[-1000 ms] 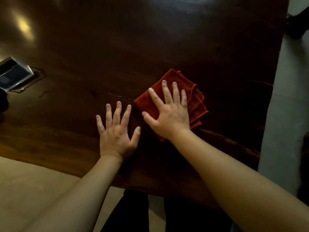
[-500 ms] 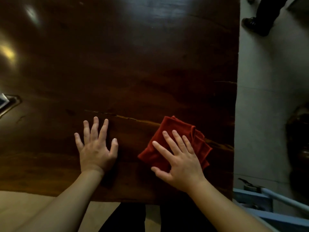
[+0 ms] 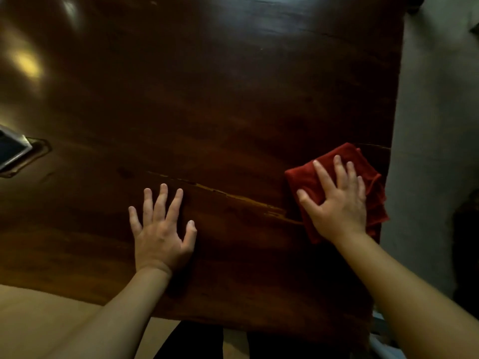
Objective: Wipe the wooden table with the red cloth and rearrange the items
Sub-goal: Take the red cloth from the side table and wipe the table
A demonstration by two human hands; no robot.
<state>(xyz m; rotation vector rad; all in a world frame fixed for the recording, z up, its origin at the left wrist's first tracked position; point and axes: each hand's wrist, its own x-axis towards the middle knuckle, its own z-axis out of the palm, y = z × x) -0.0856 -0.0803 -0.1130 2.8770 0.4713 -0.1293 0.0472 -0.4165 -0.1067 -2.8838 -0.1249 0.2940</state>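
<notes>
Right hand (image 3: 337, 203) flat, fingers spread, palm pressing folded red cloth (image 3: 321, 174) onto desk (image 3: 220, 112). Cloth sits at desk's right edge, far corner just overhanging. Left hand (image 3: 162, 231) flat, fingers splayed, bare on wood, well apart from cloth; looks like bracing. Step in hand: wiping, likely at end of rightward stroke. Next move calls for reversing stroke, keeping palm pressure so cloth doesn't bunch or slip off edge. Dark framed item (image 3: 13, 149) at far left edge, untouched; rearranging not yet begun.

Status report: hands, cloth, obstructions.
Right hand flat on red cloth, at table's right edge. Left hand open, flat on bare wooden table. Silver-framed item far left, clear of both hands.
</notes>
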